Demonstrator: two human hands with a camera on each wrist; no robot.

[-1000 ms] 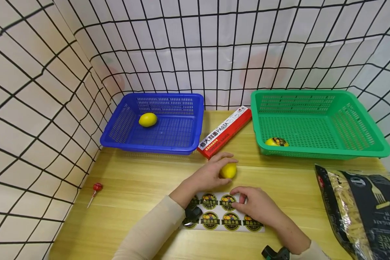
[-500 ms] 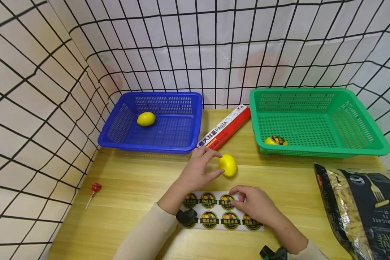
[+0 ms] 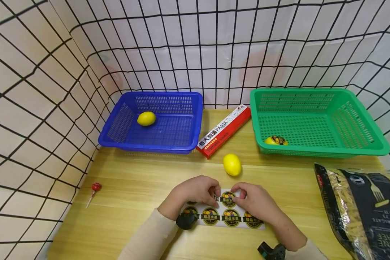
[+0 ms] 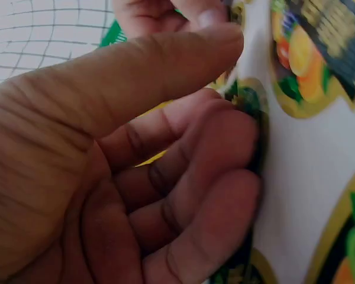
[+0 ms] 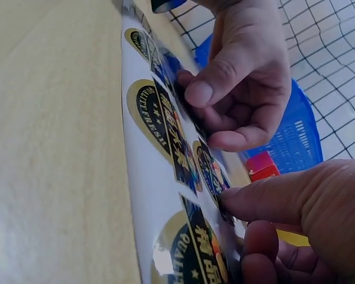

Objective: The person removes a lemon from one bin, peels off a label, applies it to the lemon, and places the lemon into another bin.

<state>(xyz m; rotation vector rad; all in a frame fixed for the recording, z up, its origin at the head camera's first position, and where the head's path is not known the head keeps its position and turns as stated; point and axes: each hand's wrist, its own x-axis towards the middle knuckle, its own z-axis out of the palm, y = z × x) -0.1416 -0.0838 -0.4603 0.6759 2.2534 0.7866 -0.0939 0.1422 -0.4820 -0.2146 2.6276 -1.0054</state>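
sticker sheet lies partly hidden by left fingers and right fingers.

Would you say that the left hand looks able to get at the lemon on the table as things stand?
Probably yes: the lemon lies just beyond the left hand, with nothing visible between them, though that hand would first need to leave the sticker sheet.
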